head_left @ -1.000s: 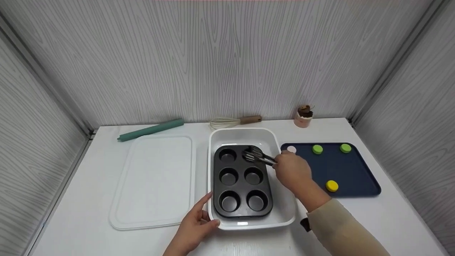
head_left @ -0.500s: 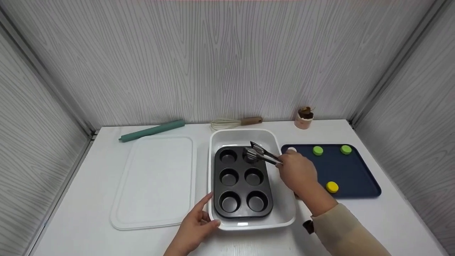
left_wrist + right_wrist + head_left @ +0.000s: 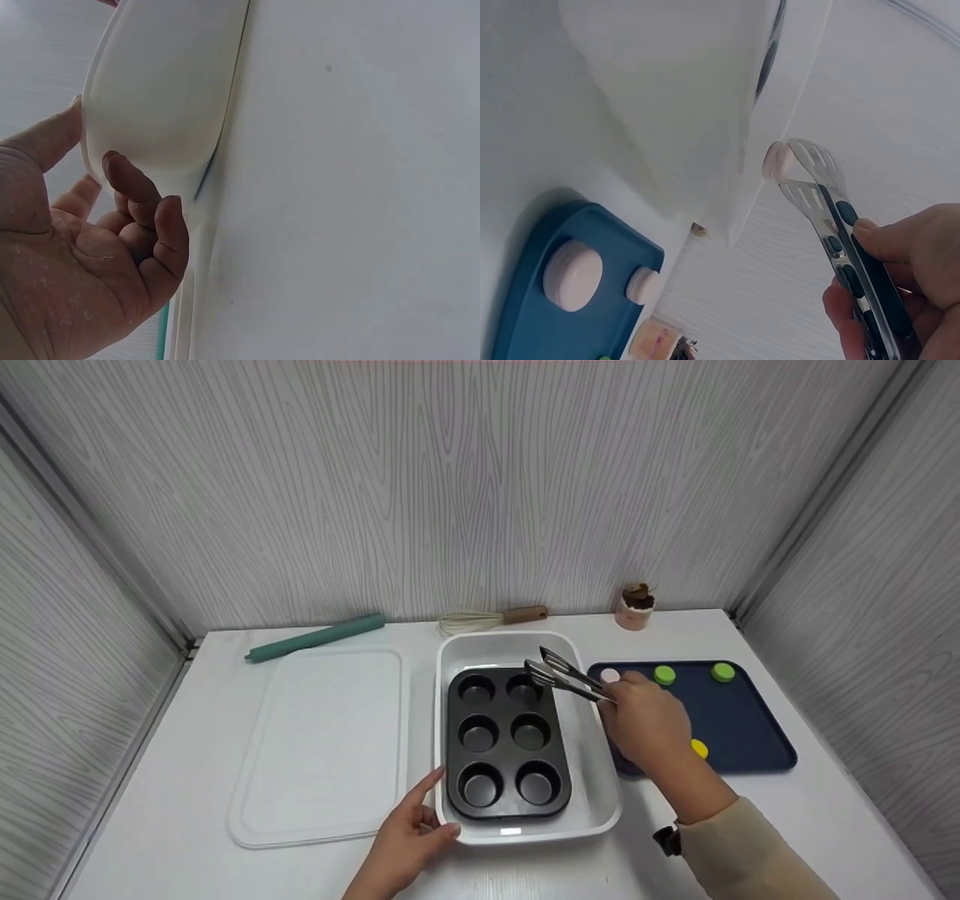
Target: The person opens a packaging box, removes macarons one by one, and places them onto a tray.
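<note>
In the head view, a white plastic tub (image 3: 592, 802) stands in the middle with a dark muffin tin (image 3: 502, 754) inside it. My left hand (image 3: 405, 840) holds the tub's near left corner between thumb and forefinger. My right hand (image 3: 649, 720) grips metal tongs (image 3: 566, 679) over the tub's right wall, their tips spread apart above the tin's far right cup. In the right wrist view, a pale pink macaron (image 3: 777, 160) appears at the tong tips; I cannot tell whether they pinch it, and the head view does not show it.
A navy tray (image 3: 739, 724) with pink, green (image 3: 723, 672) and yellow (image 3: 699, 748) macarons lies to the right. A white lid (image 3: 322, 750) is to the left. Behind are a green rolling pin (image 3: 315, 637), a whisk (image 3: 491, 619) and a cupcake ornament (image 3: 634, 607).
My right hand and the tongs have drawn back to the right, away from the tin's far right cup, and the tong tips have spread. The left hand stays on the tub's corner.
</note>
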